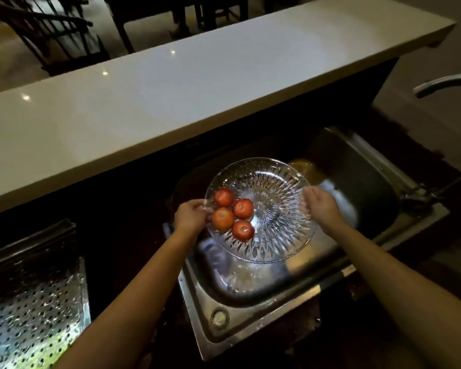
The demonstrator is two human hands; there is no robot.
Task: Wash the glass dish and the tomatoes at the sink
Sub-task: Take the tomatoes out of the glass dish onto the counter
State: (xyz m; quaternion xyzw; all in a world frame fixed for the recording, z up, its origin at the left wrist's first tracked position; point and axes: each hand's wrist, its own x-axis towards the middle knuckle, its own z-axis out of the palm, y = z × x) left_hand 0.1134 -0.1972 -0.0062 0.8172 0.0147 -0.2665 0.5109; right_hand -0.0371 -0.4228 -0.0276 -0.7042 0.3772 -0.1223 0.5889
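Taking the sink (pixel 250 312) as the landmark: well to its left lies a perforated metal tray (pixel 32 310), and behind it runs a pale tabletop (pixel 171 83). Over the left half of the basin the left hand (pixel 190 218) grips the left rim of the dish (pixel 261 209), fingers (pixel 200 205) curled over the edge. The dish is held in the air above the basin, not resting in it, and seems to tilt down towards the left. Four tomatoes (pixel 233 214) sit clustered in its left part, touching one another and lying just beside the left hand. Across the dish, the right hand (pixel 321 206) holds the right rim, fingers (pixel 305 202) wrapped over the edge, though glare through the glass makes the exact hold hard to read. The tap (pixel 442 85) reaches in from beyond the sink's right end, well apart from the dish; no water shows. As I judge it, the washing has not begun, and the dish must travel rightwards to meet the spout. The right hand is nearer the tap and would lead, while the left steadies the loaded side so the tomatoes do not roll out.
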